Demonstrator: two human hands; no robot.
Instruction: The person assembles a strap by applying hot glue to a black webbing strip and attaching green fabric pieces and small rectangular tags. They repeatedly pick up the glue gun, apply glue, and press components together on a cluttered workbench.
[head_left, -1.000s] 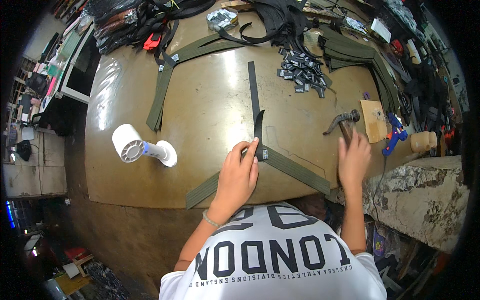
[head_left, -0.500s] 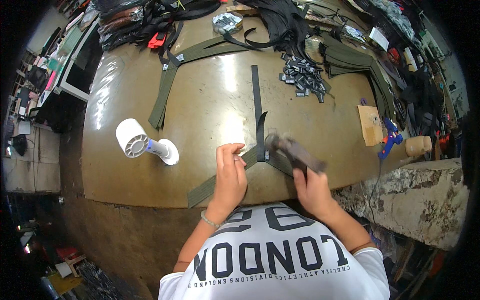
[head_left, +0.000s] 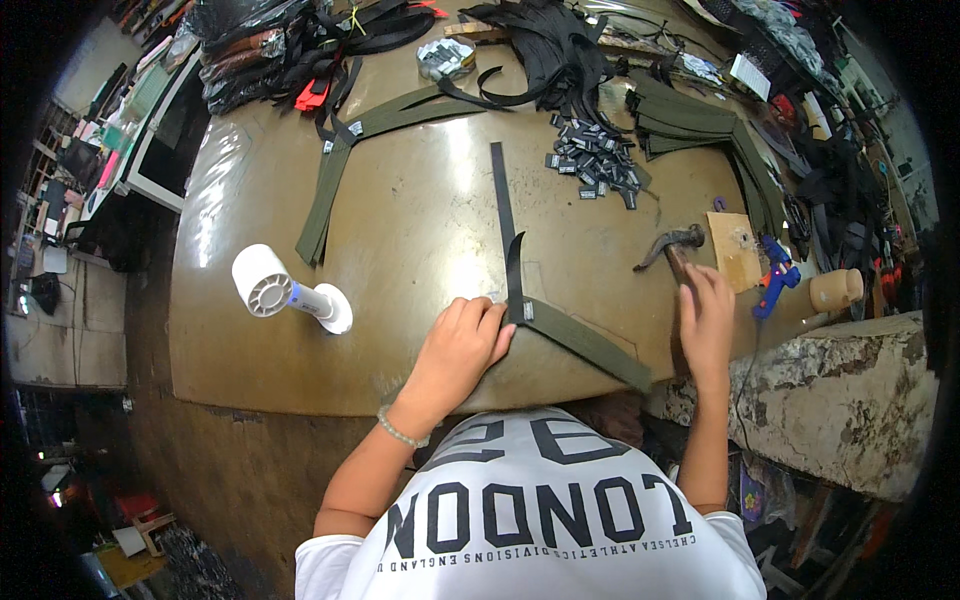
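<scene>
A Y-shaped piece of olive green strap (head_left: 590, 343) and black webbing (head_left: 503, 190) lies at the table's near middle. A small dark label (head_left: 529, 311) sits at its join, beside a loose black end that curls up. My left hand (head_left: 462, 345) is closed on the strap at the join, covering the left green arm. To the right, a hammer (head_left: 676, 240) rests on the table with its head away from me. My right hand (head_left: 706, 315) is by its handle, fingers stretched and apart; whether a fingertip touches the handle I cannot tell.
A white handheld fan (head_left: 290, 294) stands at left. Small labels (head_left: 597, 160) lie heaped at far centre, near stacked green straps (head_left: 690, 120). A brown board (head_left: 734, 250), a blue glue gun (head_left: 776, 278) and a tape roll (head_left: 836, 291) are at right. Another strap piece (head_left: 325, 195) lies far left.
The hammer has gone from beside the join to the right side of the table, and my right hand has loosened from it. My left hand has moved right onto the strap's join.
</scene>
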